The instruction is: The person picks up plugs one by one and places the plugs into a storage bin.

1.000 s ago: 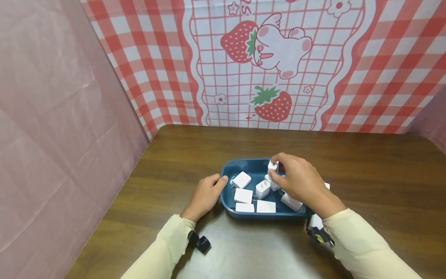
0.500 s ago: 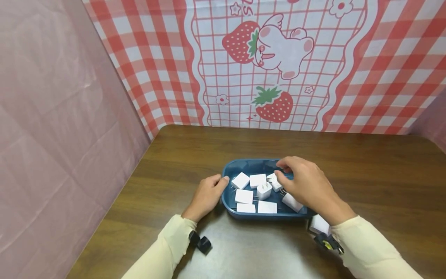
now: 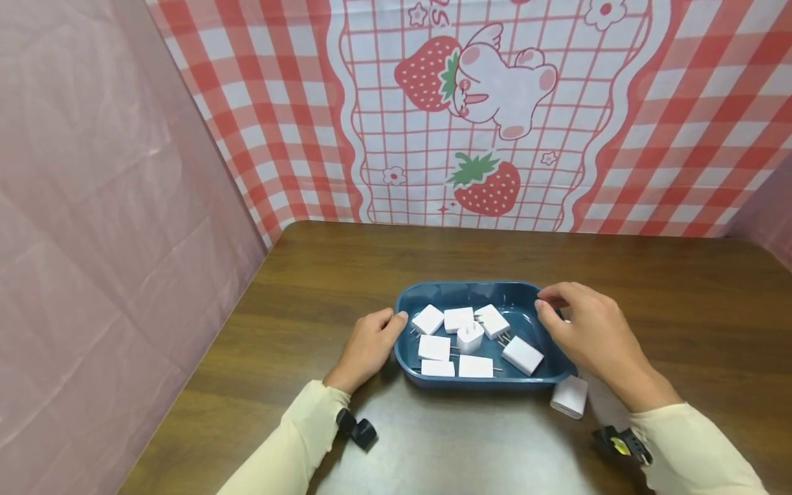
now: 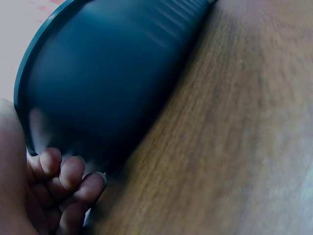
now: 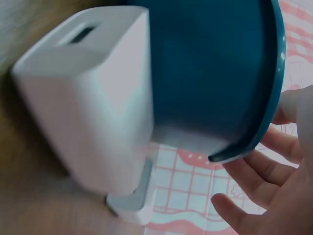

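A blue plastic tray point(image 3: 516, 294) stands on the wooden table, with several white USB wall chargers point(image 3: 522, 355) lying loose inside. My left hand point(image 3: 366, 349) holds its left end, thumb over the rim. In the left wrist view, curled fingers point(image 4: 72, 172) lie against the outer wall. My right hand point(image 3: 590, 333) is at the tray's right end, fingers loosely bent and holding nothing. Beside the tray's front right corner, one charger point(image 3: 569, 397) lies on the table, large in the right wrist view. Another charger point(image 5: 134, 200) lies behind it there; my right hand seems to hide it in the head view.
The wooden table point(image 3: 334, 261) reaches back to a red-and-white strawberry cloth point(image 3: 427, 137). A pink cloth point(image 3: 111, 206) hangs at the left. Black wrist straps with small cameras sit on both sleeves.
My right hand has let go of a charger at the back of the tray and moved right to the tray's right rim. My left hand has stayed in place.
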Available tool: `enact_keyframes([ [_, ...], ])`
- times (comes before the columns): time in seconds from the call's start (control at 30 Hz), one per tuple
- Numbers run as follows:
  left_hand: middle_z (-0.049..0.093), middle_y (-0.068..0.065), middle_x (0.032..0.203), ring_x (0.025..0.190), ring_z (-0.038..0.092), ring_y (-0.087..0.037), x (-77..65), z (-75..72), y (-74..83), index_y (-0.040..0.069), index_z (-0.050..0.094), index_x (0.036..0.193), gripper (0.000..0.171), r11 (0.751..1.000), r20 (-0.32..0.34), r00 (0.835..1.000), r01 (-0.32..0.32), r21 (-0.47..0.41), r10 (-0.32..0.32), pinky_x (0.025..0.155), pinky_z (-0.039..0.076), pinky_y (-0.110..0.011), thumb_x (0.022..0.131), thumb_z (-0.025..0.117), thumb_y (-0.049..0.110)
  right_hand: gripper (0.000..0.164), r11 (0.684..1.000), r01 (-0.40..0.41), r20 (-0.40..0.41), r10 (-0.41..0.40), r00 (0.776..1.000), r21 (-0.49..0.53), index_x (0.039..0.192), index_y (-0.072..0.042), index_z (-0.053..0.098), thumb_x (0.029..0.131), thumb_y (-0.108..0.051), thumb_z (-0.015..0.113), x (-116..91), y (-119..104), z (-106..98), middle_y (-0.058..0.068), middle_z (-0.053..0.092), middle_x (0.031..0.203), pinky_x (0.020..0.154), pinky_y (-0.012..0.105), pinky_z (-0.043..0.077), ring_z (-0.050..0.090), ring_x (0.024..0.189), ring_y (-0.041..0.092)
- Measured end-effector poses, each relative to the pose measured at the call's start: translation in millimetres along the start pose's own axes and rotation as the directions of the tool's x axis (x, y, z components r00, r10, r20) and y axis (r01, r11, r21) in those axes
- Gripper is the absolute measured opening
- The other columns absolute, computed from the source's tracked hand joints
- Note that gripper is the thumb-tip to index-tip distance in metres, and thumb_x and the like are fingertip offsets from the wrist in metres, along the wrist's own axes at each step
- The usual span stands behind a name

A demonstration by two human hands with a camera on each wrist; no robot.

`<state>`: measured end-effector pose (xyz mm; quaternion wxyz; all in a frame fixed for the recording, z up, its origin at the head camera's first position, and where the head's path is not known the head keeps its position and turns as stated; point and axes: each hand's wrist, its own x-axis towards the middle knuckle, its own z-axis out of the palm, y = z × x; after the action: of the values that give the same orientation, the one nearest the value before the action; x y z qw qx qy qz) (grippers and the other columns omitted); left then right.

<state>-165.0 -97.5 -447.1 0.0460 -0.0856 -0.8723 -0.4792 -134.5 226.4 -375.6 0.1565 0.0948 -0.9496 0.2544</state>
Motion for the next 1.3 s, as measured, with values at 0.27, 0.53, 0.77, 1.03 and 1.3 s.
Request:
enact_keyframes([
  [0.27, 0.044, 0.001, 0.058, 0.056, 0.047, -0.017, 0.8, 0.5, -0.2, 0.015, 0.048, 0.065, 0.045, 1.0, 0.0, 1.0, 0.006, 0.01, -0.006, 0.053, 0.035, -0.031, 0.099, 0.054, 0.044, 0.023, 0.999, 0.002, -0.045, -0.004, 0.999, -0.032, 0.11, -0.005, 0.069, 0.091, -0.019, 0.071, -14.2, 12.3, -11.5, 0.016, 0.068, 0.106, 0.076, 0.056, 0.051, 0.06, 0.091, 0.033],
  [0.53, 0.045, 0.001, 0.059, 0.057, 0.048, -0.018, 2.7, -1.1, 2.5, 0.015, 0.049, 0.066, 0.045, 1.0, -0.005, 1.0, 0.012, 0.001, -0.012, 0.053, 0.035, -0.032, 0.1, 0.054, 0.043, 0.028, 0.998, -0.013, -0.04, 0.01, 0.999, -0.055, 0.11, -0.005, 0.07, 0.089, -0.024, 0.073, -39.4, 16.3, -18.1, 0.016, 0.069, 0.108, 0.077, 0.058, 0.048, 0.062, 0.094, 0.036],
  [0.77, 0.044, 0.001, 0.058, 0.056, 0.047, -0.018, 2.2, -0.6, 0.9, 0.014, 0.048, 0.065, 0.045, 1.0, -0.003, 1.0, 0.003, 0.009, -0.003, 0.053, 0.034, -0.032, 0.1, 0.054, 0.043, 0.028, 0.994, -0.047, 0.0, 0.047, 0.999, -0.101, 0.107, -0.007, 0.071, 0.087, -0.026, 0.076, -61.6, 18.2, -18.0, 0.015, 0.069, 0.106, 0.077, 0.061, 0.049, 0.063, 0.091, 0.035],
  [1.03, 0.045, 0.001, 0.059, 0.057, 0.047, -0.018, 1.7, 0.2, 0.9, 0.015, 0.048, 0.066, 0.044, 1.0, 0.005, 1.0, 0.003, 0.007, -0.003, 0.054, 0.035, -0.032, 0.1, 0.054, 0.041, 0.035, 0.985, 0.002, 0.108, 0.017, 0.994, -0.17, 0.109, -0.011, 0.072, 0.084, -0.034, 0.08, -79.4, 26.3, -19.5, 0.011, 0.069, 0.106, 0.076, 0.063, 0.048, 0.066, 0.091, 0.036],
  [1.3, 0.043, 0.002, 0.058, 0.056, 0.046, -0.017, 2.0, -0.1, 0.4, 0.015, 0.047, 0.065, 0.044, 1.0, -0.004, 1.0, -0.003, 0.015, 0.003, 0.053, 0.034, -0.032, 0.099, 0.054, 0.042, 0.056, 0.959, 0.013, 0.249, 0.06, 0.967, -0.283, 0.117, -0.009, 0.069, 0.078, -0.048, 0.082, -84.5, 27.0, -13.5, 0.018, 0.066, 0.11, 0.078, 0.065, 0.047, 0.063, 0.095, 0.039],
])
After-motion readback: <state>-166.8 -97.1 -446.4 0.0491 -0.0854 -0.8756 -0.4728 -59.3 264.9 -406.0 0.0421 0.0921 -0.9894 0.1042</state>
